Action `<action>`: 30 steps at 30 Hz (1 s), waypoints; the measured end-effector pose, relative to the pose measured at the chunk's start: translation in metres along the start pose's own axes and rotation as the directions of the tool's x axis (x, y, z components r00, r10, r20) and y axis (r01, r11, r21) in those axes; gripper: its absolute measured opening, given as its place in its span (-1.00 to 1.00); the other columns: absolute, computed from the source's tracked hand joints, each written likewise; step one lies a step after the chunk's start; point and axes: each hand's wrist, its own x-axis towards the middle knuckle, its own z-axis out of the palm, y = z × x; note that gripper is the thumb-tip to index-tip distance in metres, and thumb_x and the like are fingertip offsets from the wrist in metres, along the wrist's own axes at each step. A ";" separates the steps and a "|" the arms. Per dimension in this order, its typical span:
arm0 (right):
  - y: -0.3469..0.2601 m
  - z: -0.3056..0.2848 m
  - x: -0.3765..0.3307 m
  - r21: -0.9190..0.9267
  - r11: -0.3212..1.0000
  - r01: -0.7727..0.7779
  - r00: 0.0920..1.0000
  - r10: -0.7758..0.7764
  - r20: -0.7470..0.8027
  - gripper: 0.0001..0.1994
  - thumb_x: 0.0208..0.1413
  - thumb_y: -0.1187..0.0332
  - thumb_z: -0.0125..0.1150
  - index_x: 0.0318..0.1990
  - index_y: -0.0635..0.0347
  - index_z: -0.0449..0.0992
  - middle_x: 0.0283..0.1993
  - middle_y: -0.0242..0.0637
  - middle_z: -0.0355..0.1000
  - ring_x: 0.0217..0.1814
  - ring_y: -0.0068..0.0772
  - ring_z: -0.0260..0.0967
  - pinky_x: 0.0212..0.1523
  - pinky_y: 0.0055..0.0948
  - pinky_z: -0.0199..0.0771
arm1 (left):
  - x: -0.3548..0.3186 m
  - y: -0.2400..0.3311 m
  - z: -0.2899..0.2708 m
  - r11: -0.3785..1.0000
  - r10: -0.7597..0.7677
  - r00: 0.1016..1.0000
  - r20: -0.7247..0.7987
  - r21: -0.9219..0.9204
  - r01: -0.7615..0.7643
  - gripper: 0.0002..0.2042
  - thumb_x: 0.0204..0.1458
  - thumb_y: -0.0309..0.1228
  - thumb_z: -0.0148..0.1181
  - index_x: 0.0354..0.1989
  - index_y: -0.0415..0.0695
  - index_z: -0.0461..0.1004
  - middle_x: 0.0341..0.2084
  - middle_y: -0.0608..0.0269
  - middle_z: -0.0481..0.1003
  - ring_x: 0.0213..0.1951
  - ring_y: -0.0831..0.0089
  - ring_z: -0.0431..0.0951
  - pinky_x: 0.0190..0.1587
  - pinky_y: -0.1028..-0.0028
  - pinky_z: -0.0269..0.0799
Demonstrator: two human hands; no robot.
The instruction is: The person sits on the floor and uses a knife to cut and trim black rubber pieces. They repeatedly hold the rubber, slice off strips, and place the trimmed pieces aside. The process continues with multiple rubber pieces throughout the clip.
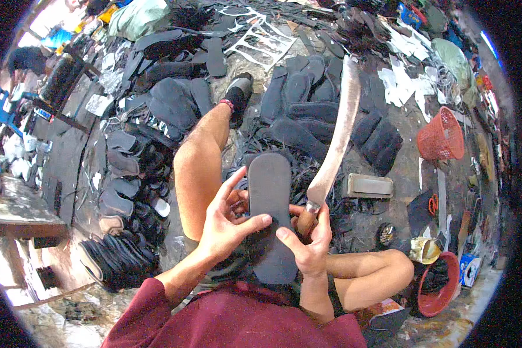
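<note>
A dark grey sole blank [271, 214] is held over the lap, between the 2 bare knees, at the middle of the view. Its long axis runs almost straight away from the body, the rounded far end pointing toward the heap of cut soles [325, 110] on the floor ahead and the near end lying against the maroon shirt [238, 319].

The left hand [223, 223] is spread at the blank's left edge: the thumb is laid flat across the top face, the forefinger is stretched out free, and the other fingers are curled beneath. The right hand [310, 243] is closed around the wooden handle of a long knife [336, 139], with its thumb pressed onto the blank's right edge. The blade rises up and slightly to the right, just beside the blank's right edge, its tip over the heap.

Open room is scarce. The left leg is stretched forward just left of the blank, the foot in a black shoe [239, 93]. More dark soles are stacked in rows [127, 191] at the left. To the right, near the blade, a small grey block [369, 185] lies on the floor; farther off stand an orange mesh basket [442, 134] and a red bowl [438, 287] by the right knee. White offcut sheets [261, 35] lie at the far edge.
</note>
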 end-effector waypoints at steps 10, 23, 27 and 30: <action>0.053 -0.033 -0.037 -0.502 0.770 0.395 0.916 -0.374 0.146 -0.66 0.26 0.39 0.07 0.16 0.25 0.45 -0.13 -0.16 0.45 -0.23 -0.28 0.36 -0.09 -0.36 0.38 | 0.022 0.050 -0.060 0.817 -0.418 0.881 0.222 -0.332 0.472 -0.68 0.12 -0.26 0.29 -0.01 -0.13 0.50 -0.24 0.35 0.58 -0.23 0.52 0.59 -0.15 0.46 0.55; 0.052 -0.032 -0.027 -0.636 0.681 0.363 0.931 -0.286 0.225 -0.60 0.04 0.47 0.22 0.09 0.05 0.53 -0.27 -0.14 0.47 -0.32 -0.07 0.42 -0.30 -0.18 0.46 | 0.024 0.034 -0.073 0.845 -0.454 0.864 0.218 -0.201 0.496 -0.69 0.09 -0.32 0.34 -0.05 -0.20 0.54 -0.19 0.29 0.59 -0.19 0.54 0.57 -0.11 0.51 0.49; 0.000 -0.034 0.027 -0.655 0.596 0.464 0.868 -0.157 0.472 -0.58 0.05 0.40 0.25 0.13 -0.02 0.53 -0.46 -0.26 0.41 -0.54 -0.20 0.36 -0.51 -0.26 0.42 | 0.023 0.039 -0.076 0.877 -0.468 0.867 0.171 -0.031 0.480 -0.73 0.06 -0.39 0.38 -0.09 -0.20 0.59 -0.30 0.35 0.62 -0.29 0.62 0.55 -0.20 0.57 0.47; -0.038 -0.024 0.061 -0.627 0.588 0.510 0.812 -0.088 0.577 -0.57 0.09 0.39 0.24 0.16 -0.08 0.51 -0.56 -0.30 0.31 -0.61 -0.23 0.31 -0.57 -0.26 0.38 | 0.027 0.042 -0.067 0.888 -0.456 0.866 0.203 0.036 0.459 -0.76 0.01 -0.39 0.43 -0.16 -0.18 0.63 -0.36 0.40 0.62 -0.36 0.68 0.52 -0.29 0.62 0.43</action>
